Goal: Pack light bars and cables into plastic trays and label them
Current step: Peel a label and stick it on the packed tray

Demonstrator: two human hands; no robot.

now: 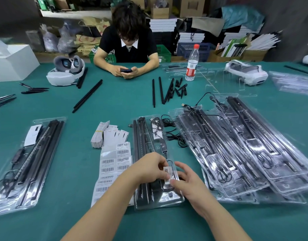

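Sticking a barcode label (167,174) onto the packed tray (154,200) at the near table edge.
The left hand (149,168) and right hand (186,181) both pinch the small label over the tray's near end. A label sheet (113,164) touches the tray's left side; stacked trays (245,153) crowd its right. Bare green table (76,171) lies between the sheet and a finished tray (28,162) far left.

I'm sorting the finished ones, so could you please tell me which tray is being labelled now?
The centre tray, under both hands: left hand and right hand hold a barcode label over it.
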